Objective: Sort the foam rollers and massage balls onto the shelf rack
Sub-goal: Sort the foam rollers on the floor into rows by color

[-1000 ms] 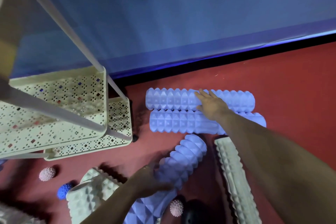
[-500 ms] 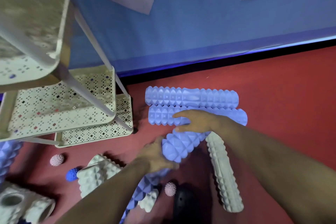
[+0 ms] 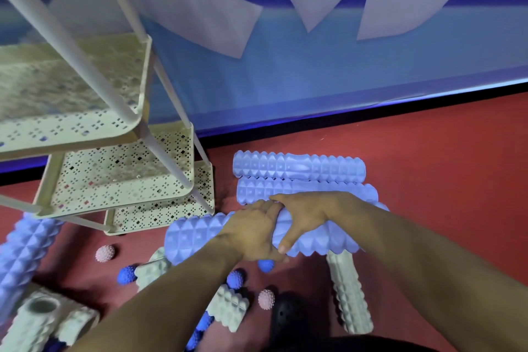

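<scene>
A long lavender foam roller point(image 3: 197, 234) is held level above the red floor. My left hand point(image 3: 251, 233) grips its middle and my right hand point(image 3: 303, 216) wraps over it just to the right, thumb underneath. Two more lavender rollers point(image 3: 298, 166) lie side by side on the floor behind, near the wall. The cream perforated shelf rack point(image 3: 120, 180) stands at the left with bare tiers. A cream roller point(image 3: 350, 297) lies below my right arm. Pink spiky balls point(image 3: 105, 253) and blue spiky balls point(image 3: 126, 275) are scattered on the floor.
Another lavender roller point(image 3: 20, 254) leans at the far left. Short cream rollers point(image 3: 40, 320) sit at the bottom left and a cream block roller point(image 3: 228, 307) under my left arm. A black object point(image 3: 285, 320) lies at the bottom centre. A blue wall runs behind.
The lavender roller has come up off the floor and turned level. My right hand has left the rollers on the floor and now grips this one beside my left. The view tilted upward.
</scene>
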